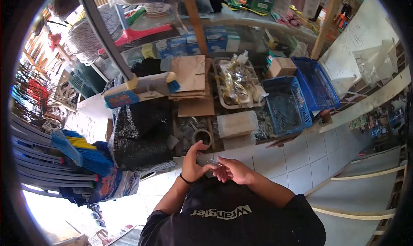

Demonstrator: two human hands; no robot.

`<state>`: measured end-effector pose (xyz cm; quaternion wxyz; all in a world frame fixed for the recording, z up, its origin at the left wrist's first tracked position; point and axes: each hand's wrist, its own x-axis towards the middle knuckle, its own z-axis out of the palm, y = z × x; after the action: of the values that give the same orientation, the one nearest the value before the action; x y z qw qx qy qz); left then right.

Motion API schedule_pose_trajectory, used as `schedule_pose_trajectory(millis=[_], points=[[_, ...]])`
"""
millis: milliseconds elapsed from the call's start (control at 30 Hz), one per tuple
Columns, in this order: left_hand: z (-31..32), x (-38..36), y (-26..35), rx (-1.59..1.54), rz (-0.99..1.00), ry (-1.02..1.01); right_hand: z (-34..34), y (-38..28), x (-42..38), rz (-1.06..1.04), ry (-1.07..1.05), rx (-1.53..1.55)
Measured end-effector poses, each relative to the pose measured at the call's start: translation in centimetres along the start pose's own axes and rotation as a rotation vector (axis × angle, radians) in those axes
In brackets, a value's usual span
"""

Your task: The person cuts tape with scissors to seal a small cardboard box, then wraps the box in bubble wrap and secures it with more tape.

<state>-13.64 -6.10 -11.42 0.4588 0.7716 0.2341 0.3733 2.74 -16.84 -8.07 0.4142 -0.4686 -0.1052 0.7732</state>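
Note:
Both of my hands are close together in front of my chest, before the shelf edge. My right hand [234, 171] is closed with thumb and fingers pinching a thin, shiny metallic piece [213, 161], too small to name. My left hand [194, 165], with a dark band on the wrist, has its thumb and fingers apart in a curve. Its thumb reaches near the thin piece; whether it touches cannot be told. Just beyond my left fingertips a round, brown, cup-like object [201, 137] sits on the shelf. A bubble-wrapped package [237, 124] lies beyond my right hand.
A cream tray [261, 102] holds bagged metal parts. Blue baskets [297, 122] stand to the right. Flat cardboard [188, 70], black mesh sheeting [142, 134] and a blue-and-yellow broom head [81, 149] are at the left. White floor tiles [297, 160] show beyond the shelf edge.

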Motion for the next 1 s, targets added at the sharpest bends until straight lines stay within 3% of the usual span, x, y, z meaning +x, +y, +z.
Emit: schedule_pose_trajectory(millis=[233, 433, 533, 633, 700, 733, 833, 1000], points=[[6.5, -0.5, 2.8, 0.152, 0.162, -0.180, -4.4, 2.9, -5.7, -0.093, 0.087, 0.006], [10.0, -0.4, 4.5, 0.253, 0.321, -0.205, -8.1, 4.2, -8.4, -0.171, 0.105, 0.041], [11.1, -0.5, 4.4, 0.238, 0.327, -0.170, -8.5, 4.5, -8.7, -0.367, 0.231, -0.008], [12.3, -0.6, 4.7, 0.184, 0.271, -0.138, -8.1, 4.4, -8.4, -0.690, 0.452, -0.028], [13.3, -0.9, 4.4, 0.144, 0.242, -0.164, -8.9, 3.1, -8.6, -0.718, 0.584, 0.071], [13.7, -0.9, 4.0, 0.124, 0.226, -0.175, -9.7, 2.2, -8.8, -0.731, 0.650, 0.119], [15.7, -2.1, -1.2, 0.498, 0.066, -0.256, -12.8, 1.2, -9.2, -0.749, 0.675, 0.061], [16.7, -3.1, -8.7, 0.854, 0.054, -0.420, -15.2, 1.7, -7.0, -0.592, 0.713, 0.012]])
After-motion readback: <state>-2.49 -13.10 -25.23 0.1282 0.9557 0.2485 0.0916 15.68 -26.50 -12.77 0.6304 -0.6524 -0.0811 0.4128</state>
